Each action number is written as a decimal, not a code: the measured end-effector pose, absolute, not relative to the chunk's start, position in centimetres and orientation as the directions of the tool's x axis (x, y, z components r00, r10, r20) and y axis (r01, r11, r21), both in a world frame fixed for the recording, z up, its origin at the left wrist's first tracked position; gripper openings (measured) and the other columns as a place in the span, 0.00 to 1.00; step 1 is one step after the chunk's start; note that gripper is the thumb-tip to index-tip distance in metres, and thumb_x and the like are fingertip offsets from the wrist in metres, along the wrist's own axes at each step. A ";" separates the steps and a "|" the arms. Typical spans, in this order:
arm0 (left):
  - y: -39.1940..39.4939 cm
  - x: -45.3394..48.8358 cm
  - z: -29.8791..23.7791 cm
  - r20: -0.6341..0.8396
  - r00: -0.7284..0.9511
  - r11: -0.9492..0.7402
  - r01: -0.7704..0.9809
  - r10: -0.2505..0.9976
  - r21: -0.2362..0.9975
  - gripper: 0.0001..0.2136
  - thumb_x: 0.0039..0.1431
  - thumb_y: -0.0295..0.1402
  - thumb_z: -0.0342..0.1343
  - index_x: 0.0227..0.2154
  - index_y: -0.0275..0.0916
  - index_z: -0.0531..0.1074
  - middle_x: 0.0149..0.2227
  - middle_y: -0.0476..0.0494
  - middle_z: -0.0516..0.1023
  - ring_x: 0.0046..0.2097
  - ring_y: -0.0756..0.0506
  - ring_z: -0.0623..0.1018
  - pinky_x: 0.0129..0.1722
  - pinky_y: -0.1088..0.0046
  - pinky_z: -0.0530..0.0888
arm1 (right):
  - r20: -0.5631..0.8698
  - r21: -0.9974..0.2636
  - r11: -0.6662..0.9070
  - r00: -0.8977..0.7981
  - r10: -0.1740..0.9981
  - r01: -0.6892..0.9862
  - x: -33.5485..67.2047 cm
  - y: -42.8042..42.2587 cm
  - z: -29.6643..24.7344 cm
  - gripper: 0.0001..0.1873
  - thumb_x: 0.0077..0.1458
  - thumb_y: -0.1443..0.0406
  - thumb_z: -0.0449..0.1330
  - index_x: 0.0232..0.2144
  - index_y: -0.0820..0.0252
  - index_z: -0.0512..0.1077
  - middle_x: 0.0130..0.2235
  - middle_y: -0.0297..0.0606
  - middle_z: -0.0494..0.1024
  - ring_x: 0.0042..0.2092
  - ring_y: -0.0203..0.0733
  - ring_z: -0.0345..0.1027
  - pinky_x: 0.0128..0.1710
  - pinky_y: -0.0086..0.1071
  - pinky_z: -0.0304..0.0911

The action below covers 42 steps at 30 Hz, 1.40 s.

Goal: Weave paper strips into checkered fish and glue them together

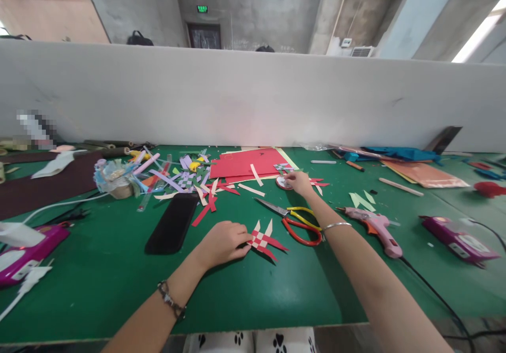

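My left hand [223,243] rests on the green table [118,284], fingers curled on the left edge of a small woven piece of red and cream paper strips [265,239]. My right hand [299,182] reaches far forward, fingers closed on a small round roll of tape [282,183] beside the red paper sheets [247,163]. Red and yellow scissors [296,221] lie between the two hands.
A black phone [172,230] lies left of my left hand. A pink glue gun [377,229] with its cord lies to the right. Loose paper strips and scraps [177,176] pile at centre left. Magenta boxes [458,237] sit at both sides. A white partition wall [253,100] backs the table.
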<state>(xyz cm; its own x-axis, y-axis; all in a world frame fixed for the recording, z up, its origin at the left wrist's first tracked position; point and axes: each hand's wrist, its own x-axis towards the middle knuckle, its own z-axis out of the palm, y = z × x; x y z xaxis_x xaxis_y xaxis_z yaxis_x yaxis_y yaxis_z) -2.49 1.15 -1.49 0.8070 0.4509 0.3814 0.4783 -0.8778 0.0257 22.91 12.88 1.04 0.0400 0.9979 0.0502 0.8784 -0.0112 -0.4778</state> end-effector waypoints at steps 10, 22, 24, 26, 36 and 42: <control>1.0 -2.7 -0.8 0.358 0.731 -0.813 0.537 0.581 0.225 0.09 0.53 0.33 0.46 0.29 0.39 0.72 0.24 0.50 0.73 0.25 0.52 0.72 0.25 0.77 0.64 | 0.165 -0.801 0.051 0.137 0.977 0.597 22.8 11.9 1.5 0.09 0.49 0.62 0.56 0.30 0.64 0.69 0.33 0.40 0.74 0.36 0.40 0.68 0.37 0.35 0.64; 0.4 -0.9 -0.9 0.374 0.236 -0.417 0.172 0.897 0.892 0.11 0.49 0.33 0.54 0.36 0.36 0.67 0.30 0.47 0.74 0.27 0.52 0.73 0.29 0.77 0.72 | 0.035 -0.999 0.025 -0.234 0.972 -0.047 15.8 2.1 2.1 0.09 0.38 0.61 0.62 0.25 0.60 0.70 0.27 0.33 0.76 0.30 0.33 0.70 0.34 0.29 0.65; 0.4 -0.6 -1.1 0.372 0.184 -0.398 0.129 0.910 0.909 0.12 0.48 0.34 0.55 0.36 0.36 0.66 0.30 0.47 0.73 0.27 0.52 0.74 0.30 0.75 0.72 | 0.017 -0.996 -0.007 -0.270 0.963 -0.088 15.2 1.4 2.2 0.08 0.38 0.63 0.62 0.23 0.60 0.70 0.25 0.31 0.75 0.29 0.32 0.70 0.33 0.28 0.65; 0.4 -0.5 -1.2 0.406 0.161 -0.429 0.144 0.899 0.892 0.11 0.47 0.33 0.56 0.34 0.36 0.67 0.30 0.47 0.73 0.28 0.51 0.74 0.31 0.75 0.72 | -0.001 -0.996 -0.024 -0.271 0.963 -0.084 14.9 1.1 2.2 0.07 0.38 0.64 0.62 0.23 0.61 0.70 0.24 0.30 0.74 0.28 0.31 0.69 0.32 0.27 0.64; 0.1 -0.5 -1.1 0.520 0.180 -0.550 0.311 0.835 0.775 0.04 0.51 0.31 0.53 0.27 0.38 0.71 0.26 0.49 0.73 0.28 0.51 0.73 0.30 0.77 0.70 | -0.014 -1.000 -0.009 -0.298 0.955 0.018 14.7 0.8 1.3 0.07 0.40 0.66 0.61 0.23 0.61 0.66 0.22 0.28 0.71 0.26 0.31 0.67 0.28 0.25 0.62; 0.2 -0.6 -1.1 0.515 0.191 -0.549 0.316 0.836 0.774 0.02 0.51 0.29 0.53 0.26 0.38 0.70 0.25 0.50 0.71 0.27 0.52 0.71 0.28 0.79 0.69 | -0.009 -0.998 0.010 -0.294 0.956 0.063 14.6 0.6 1.5 0.06 0.39 0.65 0.61 0.23 0.61 0.68 0.23 0.29 0.72 0.28 0.32 0.68 0.30 0.26 0.63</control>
<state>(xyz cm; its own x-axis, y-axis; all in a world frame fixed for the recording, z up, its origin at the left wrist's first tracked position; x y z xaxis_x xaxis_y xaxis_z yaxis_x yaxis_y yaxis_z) -0.61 0.23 -1.09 0.1915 0.8356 0.5148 0.3162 -0.5491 0.7737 14.61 0.62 1.47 -0.2940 0.9558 -0.0089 0.0628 0.0100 -0.9980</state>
